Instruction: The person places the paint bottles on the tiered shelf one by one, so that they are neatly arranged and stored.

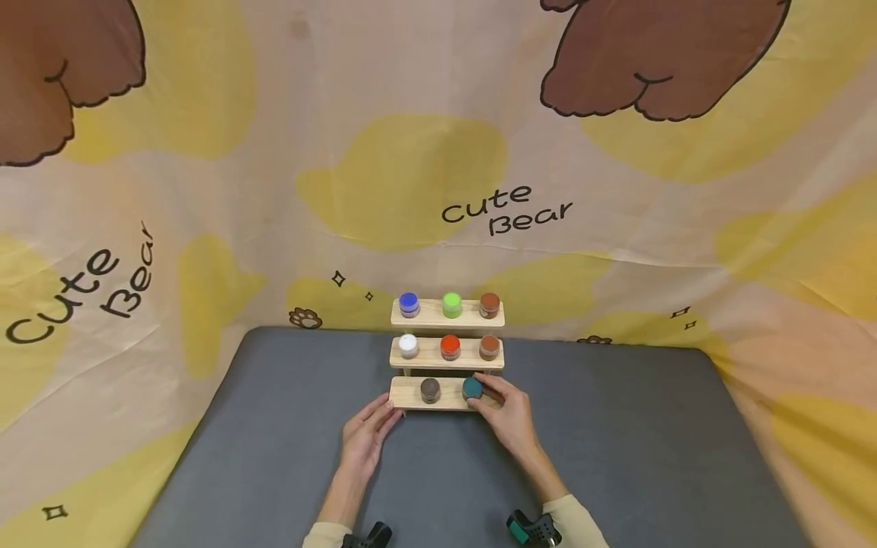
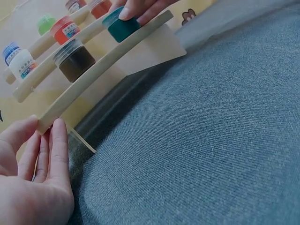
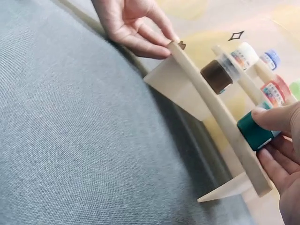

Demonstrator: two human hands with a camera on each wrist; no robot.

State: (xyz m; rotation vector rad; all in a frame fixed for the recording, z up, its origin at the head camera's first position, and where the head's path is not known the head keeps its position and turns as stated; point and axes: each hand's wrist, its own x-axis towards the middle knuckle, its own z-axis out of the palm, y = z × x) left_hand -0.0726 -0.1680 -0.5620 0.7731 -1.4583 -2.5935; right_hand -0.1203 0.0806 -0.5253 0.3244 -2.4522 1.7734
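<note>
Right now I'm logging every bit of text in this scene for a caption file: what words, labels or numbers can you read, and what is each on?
"cute Bear": printed on the cloth backdrop, at centre behind the wooden rack.
"cute Bear": printed again on the same cloth, tilted, at the left.
Labels on the white jar, the red jar and the blue jar: print too small and blurred to read.
No numbers are readable anywhere.

Pale, smooth, unvarnished wood is being shown on the stepped rack [image 1: 447,393]. Glossy clear plastic is being seen on the paint pots [image 2: 75,58]; matt, finely ribbed grey cloth is covering the table [image 1: 617,457].
</note>
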